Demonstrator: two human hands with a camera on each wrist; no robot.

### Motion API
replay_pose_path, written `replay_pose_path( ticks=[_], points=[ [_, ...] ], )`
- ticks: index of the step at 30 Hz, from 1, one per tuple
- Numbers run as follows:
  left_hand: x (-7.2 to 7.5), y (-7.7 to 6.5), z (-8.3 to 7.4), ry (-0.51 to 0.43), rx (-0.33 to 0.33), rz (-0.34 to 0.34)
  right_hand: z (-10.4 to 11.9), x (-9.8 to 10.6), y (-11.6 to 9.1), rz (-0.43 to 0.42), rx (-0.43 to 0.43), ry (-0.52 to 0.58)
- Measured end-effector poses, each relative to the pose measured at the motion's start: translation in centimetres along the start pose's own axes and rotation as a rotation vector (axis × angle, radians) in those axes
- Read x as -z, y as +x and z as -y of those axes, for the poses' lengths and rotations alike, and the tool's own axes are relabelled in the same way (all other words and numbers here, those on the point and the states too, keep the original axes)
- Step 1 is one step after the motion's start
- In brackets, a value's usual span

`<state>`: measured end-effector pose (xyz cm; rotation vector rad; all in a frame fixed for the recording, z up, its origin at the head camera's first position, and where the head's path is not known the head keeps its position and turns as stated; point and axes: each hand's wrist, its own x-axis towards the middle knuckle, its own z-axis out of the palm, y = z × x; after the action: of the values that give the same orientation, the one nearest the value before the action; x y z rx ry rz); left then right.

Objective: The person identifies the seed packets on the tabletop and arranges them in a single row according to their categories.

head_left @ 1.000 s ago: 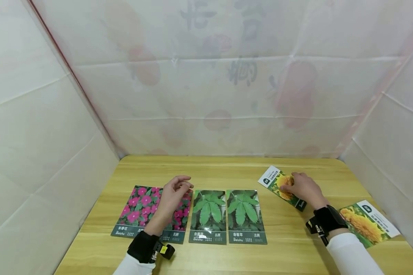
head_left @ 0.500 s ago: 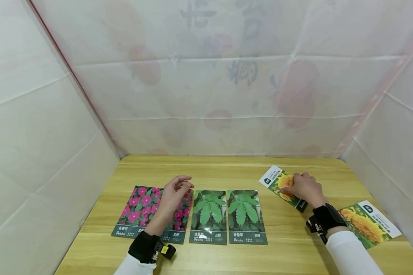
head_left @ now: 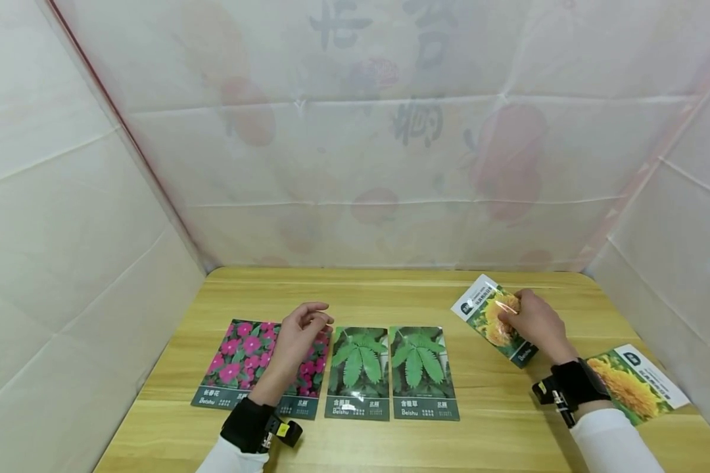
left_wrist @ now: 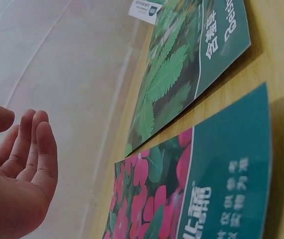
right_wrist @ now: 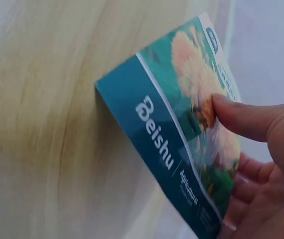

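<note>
My right hand (head_left: 540, 323) pinches a seed packet (head_left: 490, 314) printed with yellow flowers, thumb on its front and fingers behind. The right wrist view shows this packet (right_wrist: 159, 117) tilted, its dark lower band above the wood. My left hand (head_left: 296, 338), fingers loosely curled and holding nothing, hovers over two seed packets with pink flowers (head_left: 231, 358), covering part of them. In the left wrist view a pink-flower packet (left_wrist: 231, 164) lies beside the hand (left_wrist: 20, 184). Right of these lie two green-leaf seed packets, one (head_left: 357, 368) next to the other (head_left: 421, 368).
A second yellow-flower packet (head_left: 630, 387) lies slanted at the right, partly behind the right wrist's camera strap. The wooden table (head_left: 367, 295) is enclosed by pale fabric walls (head_left: 343, 157) at the back and both sides.
My right hand has raised the yellow-flower packet off the table and shifted it slightly right, tilting it up. The left hand and the other packets have stayed in place.
</note>
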<state>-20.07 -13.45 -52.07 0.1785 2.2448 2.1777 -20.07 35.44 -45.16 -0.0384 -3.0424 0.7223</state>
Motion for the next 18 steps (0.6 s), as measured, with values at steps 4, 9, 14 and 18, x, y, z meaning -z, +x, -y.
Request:
replay_pose_path(
  ticks=[4, 9, 14, 18],
  points=[
    [0.0, 0.1, 0.1, -0.009, -0.001, 0.001, -0.2, 0.1, -0.1, 0.026, 0.015, 0.072],
    [0.0, 0.1, -0.3, -0.020, 0.008, 0.009, -0.2, 0.2, -0.2, 0.063, 0.015, 0.186],
    [0.1, 0.3, 0.2, -0.007, -0.017, 0.015, 0.4, 0.0, -0.2, 0.029, 0.018, 0.211],
    [-0.4, -0.7, -2.3, -0.001, -0.032, 0.034, 1.3, -0.2, -0.4, -0.006, 0.022, 0.243]
  ],
)
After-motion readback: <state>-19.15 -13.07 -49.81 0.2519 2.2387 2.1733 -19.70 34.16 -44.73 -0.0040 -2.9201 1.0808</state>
